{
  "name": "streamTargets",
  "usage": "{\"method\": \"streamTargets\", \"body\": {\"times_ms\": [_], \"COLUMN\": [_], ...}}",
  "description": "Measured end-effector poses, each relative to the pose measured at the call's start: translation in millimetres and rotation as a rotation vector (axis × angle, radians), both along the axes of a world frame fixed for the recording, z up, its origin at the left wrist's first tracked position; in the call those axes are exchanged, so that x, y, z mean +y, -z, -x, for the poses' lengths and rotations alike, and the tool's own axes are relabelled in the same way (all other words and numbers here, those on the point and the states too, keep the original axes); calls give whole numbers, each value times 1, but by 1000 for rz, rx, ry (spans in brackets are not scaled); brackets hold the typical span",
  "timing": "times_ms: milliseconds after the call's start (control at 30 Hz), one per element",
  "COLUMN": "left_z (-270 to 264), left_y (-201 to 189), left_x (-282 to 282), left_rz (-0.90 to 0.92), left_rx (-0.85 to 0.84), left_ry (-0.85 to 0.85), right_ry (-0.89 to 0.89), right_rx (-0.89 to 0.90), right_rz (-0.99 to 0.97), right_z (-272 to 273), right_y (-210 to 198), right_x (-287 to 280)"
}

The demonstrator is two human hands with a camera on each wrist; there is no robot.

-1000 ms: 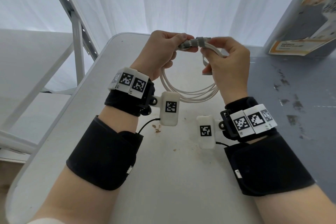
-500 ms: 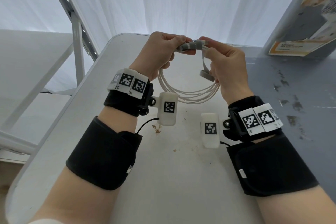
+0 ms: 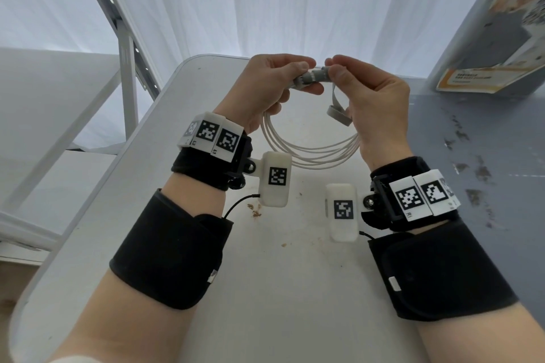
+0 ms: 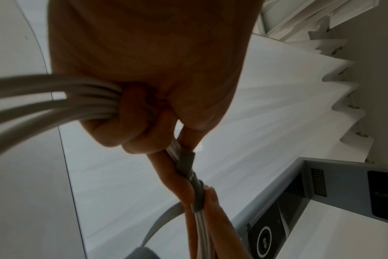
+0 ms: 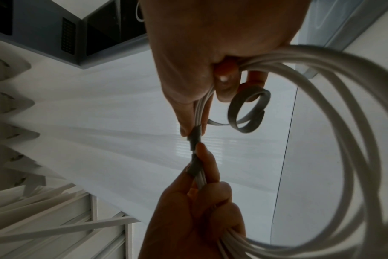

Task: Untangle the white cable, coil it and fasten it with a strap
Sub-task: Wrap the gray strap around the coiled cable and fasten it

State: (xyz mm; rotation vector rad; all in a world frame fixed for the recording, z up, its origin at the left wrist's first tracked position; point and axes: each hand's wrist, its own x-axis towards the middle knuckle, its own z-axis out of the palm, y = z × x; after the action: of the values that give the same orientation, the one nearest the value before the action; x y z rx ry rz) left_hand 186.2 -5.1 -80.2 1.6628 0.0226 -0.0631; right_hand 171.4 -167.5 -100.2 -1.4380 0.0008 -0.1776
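The white cable (image 3: pixel 309 153) hangs as a coil of several loops above the white table (image 3: pixel 265 289), held up between both hands. A grey strap (image 3: pixel 313 77) is wound around the bunched strands at the top of the coil; its loose tail (image 3: pixel 338 113) curls down beside my right palm. My left hand (image 3: pixel 283 79) grips the strand bundle just left of the strap, fingers curled round it. My right hand (image 3: pixel 348 76) pinches the bundle at the strap's right end with thumb and forefinger. The wrist views show the wrapped strap (image 4: pixel 188 168) (image 5: pixel 195 138) between the two sets of fingertips and the cable (image 5: pixel 343 122) looping away.
A grey surface (image 3: pixel 472 156) adjoins the table on the right, bearing a grey box (image 3: pixel 501 38) with an orange label. A white metal frame (image 3: pixel 124 47) stands at the left. White curtains hang behind. Small brown crumbs (image 3: pixel 255 209) lie on the table.
My right hand has turned and shifted right, from covering the strap to pinching its right end. The strap's tail now hangs free. The left hand has held still.
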Motion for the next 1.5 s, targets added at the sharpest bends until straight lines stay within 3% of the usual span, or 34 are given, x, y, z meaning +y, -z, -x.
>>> {"method": "streamTargets", "body": {"times_ms": [367, 667, 1033, 1267, 1500], "left_z": [-1, -1, -1, -2, -3], "left_y": [0, 2, 1, 0, 3], "left_x": [0, -2, -5, -6, -5], "left_rz": [-30, -11, -138, -26, -30], "left_rx": [59, 8, 36, 104, 36], "left_ry": [3, -4, 54, 12, -42], "right_ry": [-21, 14, 47, 61, 54], "right_rx": [-2, 7, 34, 37, 32], "right_rz": [-29, -34, -22, -22, -25], "right_z": [1, 1, 0, 0, 0], "right_y": [-1, -1, -1, -1, 0], "right_x": [-1, -3, -4, -2, -2]}}
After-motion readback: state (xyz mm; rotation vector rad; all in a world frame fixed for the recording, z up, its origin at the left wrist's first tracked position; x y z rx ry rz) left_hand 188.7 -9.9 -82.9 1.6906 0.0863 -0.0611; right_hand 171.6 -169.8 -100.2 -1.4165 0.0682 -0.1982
